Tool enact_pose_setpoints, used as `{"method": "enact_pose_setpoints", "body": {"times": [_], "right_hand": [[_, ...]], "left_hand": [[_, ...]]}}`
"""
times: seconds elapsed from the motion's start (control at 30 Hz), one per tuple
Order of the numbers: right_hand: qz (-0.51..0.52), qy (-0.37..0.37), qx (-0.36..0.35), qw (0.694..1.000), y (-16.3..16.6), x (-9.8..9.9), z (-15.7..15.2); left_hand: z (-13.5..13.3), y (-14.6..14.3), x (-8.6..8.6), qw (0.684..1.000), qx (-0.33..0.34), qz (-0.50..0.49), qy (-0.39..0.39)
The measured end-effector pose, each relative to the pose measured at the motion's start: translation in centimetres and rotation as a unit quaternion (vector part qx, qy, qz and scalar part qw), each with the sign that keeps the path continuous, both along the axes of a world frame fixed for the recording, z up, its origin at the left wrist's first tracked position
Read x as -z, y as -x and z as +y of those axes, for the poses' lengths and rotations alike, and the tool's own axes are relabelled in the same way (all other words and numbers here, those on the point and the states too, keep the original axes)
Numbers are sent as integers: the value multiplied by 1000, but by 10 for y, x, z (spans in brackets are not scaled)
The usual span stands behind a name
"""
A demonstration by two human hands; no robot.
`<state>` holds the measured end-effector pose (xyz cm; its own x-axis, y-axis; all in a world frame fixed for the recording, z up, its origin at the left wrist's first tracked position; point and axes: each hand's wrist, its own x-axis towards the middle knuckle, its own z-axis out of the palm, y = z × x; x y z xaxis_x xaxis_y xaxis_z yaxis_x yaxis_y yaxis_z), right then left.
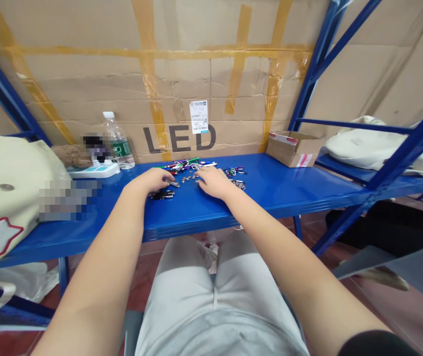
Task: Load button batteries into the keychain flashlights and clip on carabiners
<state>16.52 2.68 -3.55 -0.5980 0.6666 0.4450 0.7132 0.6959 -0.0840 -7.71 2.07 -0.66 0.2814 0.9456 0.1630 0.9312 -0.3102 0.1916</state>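
My left hand (pixel 156 180) is at the left of a scatter of small metallic pieces (pixel 187 178) on the blue tabletop. Its fingers are curled, and a small greyish piece (pixel 174 184) shows at the fingertips, too small to name. My right hand (pixel 213 182) rests over the right side of the scatter, palm down, fingers apart, with nothing visible in it. Behind both hands lies a pile of colourful pens (pixel 189 163). Several black pen-like pieces (pixel 162 195) lie below my left hand. Beside my right hand are coloured clip-like pieces (pixel 235 171) and a cluster of metal rings (pixel 238 184).
A water bottle (pixel 120 143) and a white power strip (pixel 98 170) stand back left, near a cream bag (pixel 15 178). An open cardboard box (pixel 293 148) sits back right. Blue frame posts (pixel 313 69) rise at both sides, before a tall cardboard wall (pixel 115 89).
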Motion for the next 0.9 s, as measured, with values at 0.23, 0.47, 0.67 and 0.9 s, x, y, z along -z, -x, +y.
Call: {"method": "enact_pose_setpoints", "body": {"times": [0.23,0.47,0.67,0.9], "right_hand": [[-66,18,-17,997,7,-2,0],[-46,-2,-6,999,8,-3,4],[-41,-3,-11,999,13,-1,6],[-26,10,-24,999,16,0,5]], "left_hand": [[2,-7,6,1000,-1,10,-7],[0,-13,6,998,-8,56,-33],[0,-19,5,996,-2,65,-62],[0,-20,7,995,-8,47,-83]]}}
